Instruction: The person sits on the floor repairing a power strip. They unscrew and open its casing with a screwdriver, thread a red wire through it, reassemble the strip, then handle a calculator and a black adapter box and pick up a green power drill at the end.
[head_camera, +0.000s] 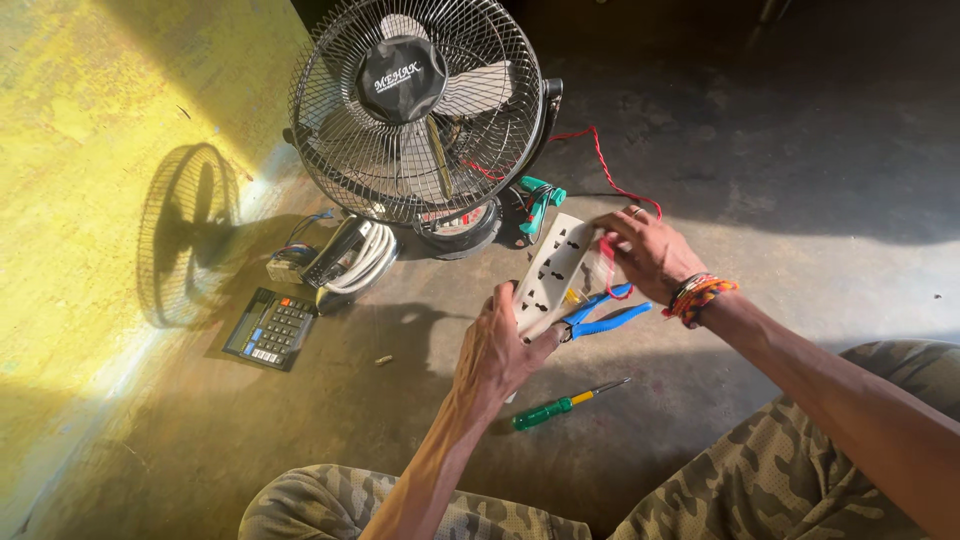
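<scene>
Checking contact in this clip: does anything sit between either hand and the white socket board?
Nothing visible does. The left hand grips the near end of the white socket board, and the right hand touches its far edge by the red wire. The blue pliers lie beneath.

One camera only, worn on the person's head, looking steeply down and forward over the knees at the floor (760, 200). It sits close: both forearms run up from the bottom edge to the middle of the frame. The view faces a yellow wall (90, 130) on the left, with a standing fan (420, 110) at the top.
</scene>
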